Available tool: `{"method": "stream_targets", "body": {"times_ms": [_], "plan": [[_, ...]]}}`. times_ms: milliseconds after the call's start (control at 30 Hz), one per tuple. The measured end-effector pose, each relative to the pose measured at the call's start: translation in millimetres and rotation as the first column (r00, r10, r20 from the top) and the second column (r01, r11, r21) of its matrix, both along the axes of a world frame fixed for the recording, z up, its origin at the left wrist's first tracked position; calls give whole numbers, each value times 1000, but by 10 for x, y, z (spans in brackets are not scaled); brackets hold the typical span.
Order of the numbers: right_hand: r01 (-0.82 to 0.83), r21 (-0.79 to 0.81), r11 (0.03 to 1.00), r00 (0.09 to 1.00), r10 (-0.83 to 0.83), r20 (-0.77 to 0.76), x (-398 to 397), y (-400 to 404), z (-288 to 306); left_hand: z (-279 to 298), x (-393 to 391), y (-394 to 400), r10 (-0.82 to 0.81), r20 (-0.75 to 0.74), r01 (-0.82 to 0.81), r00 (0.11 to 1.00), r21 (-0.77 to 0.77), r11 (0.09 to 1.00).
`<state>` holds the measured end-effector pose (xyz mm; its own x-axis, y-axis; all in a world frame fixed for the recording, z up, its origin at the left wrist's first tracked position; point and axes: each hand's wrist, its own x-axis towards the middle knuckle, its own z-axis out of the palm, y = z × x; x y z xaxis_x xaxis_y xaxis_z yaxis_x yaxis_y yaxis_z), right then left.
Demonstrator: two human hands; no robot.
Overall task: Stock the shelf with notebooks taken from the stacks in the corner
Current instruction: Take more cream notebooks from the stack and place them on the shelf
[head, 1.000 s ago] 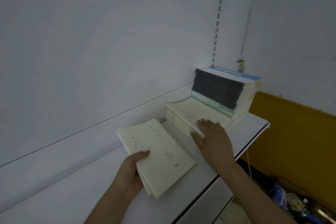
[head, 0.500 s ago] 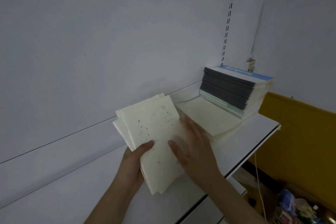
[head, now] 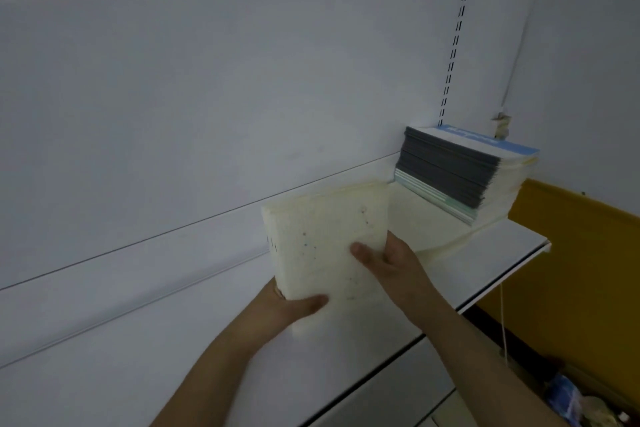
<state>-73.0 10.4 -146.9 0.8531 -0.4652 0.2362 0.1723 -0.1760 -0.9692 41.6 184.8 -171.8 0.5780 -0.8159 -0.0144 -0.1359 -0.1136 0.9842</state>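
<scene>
Both hands hold a bundle of cream notebooks [head: 322, 239] upright above the white shelf [head: 485, 274]. At the lower left corner the left hand [head: 291, 308] grips it, thumb across the front cover. To its right, the right hand [head: 388, 263] clasps the bundle's right edge, thumb on the cover. Farther right, a low cream stack [head: 429, 222] lies flat on the shelf, and a taller stack of grey-spined notebooks [head: 464, 173] with a blue-and-white cover sits in the corner.
</scene>
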Motion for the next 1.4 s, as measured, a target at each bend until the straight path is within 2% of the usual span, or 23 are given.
{"method": "stream_targets", "body": {"times_ms": [100, 200, 267, 400, 500, 633, 833, 1067, 1133, 1233, 1400], "plan": [[28, 27, 999, 1000, -29, 6, 4, 2, -32, -55, -11, 33, 83, 92, -85, 992, 20, 996], [28, 97, 995, 1000, -29, 8, 8, 29, -81, -203, -161, 21, 337, 183, -342, 923, -7, 940], [23, 106, 994, 1000, -24, 6, 37, 84, -118, -281, -284, 5, 434, 211, -439, 876, -29, 898], [15, 127, 992, 1000, -18, 18, 138, 241, -137, -229, -389, 161, 464, 100, -465, 880, -14, 885], [-22, 164, 986, 999, 18, 28, 183, 463, -123, -127, -553, 464, 514, 128, -519, 848, 14, 854], [-79, 257, 963, 997, 71, 44, 161, 971, -107, -18, -837, 1049, 578, 106, -576, 809, -50, 816], [-239, 235, 942, 971, 239, 28, 79, 2032, 103, 97, -1140, 2227, 609, 20, -605, 793, -89, 791], [-371, 245, 895, 922, 387, -16, 179, 3915, 209, 40, -1534, 4180, 668, -63, -670, 741, -3, 743], [-394, 291, 872, 905, 422, -40, 202, 4559, 151, 16, -1669, 4771, 728, -36, -728, 684, 16, 685], [-430, 360, 828, 876, 479, -56, 233, 5506, 110, 8, -1887, 5614, 838, 30, -839, 544, 6, 544], [-478, 446, 757, 823, 564, -75, 335, 6791, 157, 33, -2116, 6719, 829, 330, -892, 451, 139, 430]]}}
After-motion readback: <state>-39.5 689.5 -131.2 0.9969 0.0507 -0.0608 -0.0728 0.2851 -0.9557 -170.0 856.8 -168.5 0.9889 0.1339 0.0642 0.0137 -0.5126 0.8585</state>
